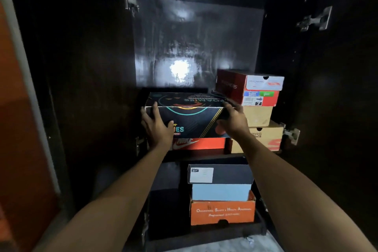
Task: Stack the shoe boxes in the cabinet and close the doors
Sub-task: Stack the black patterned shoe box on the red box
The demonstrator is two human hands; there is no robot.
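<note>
While both doors (pixel 347 88) of the dark cabinet (pixel 196 37) stood open, the left hand (pixel 156 127) gripped the left front corner of the black shoe box (pixel 190 116), fingers spread on its face and thumb hooked over the lid edge. The right hand (pixel 233 118) clasped the box's right end, fingers curled round the corner. The box sat level on a red Nike box (pixel 201 143) on the upper shelf, its long axis running left to right, printed front facing out. Just beside it on the right rose a stack: a tan box (pixel 266 138), a plain brown box (pixel 258 115) and a red-and-white box (pixel 261 90) on top. On the lower shelf stood an orange box (pixel 223 213), a pale blue box (pixel 221 192) and a dark box (pixel 231 174), piled upward.
</note>
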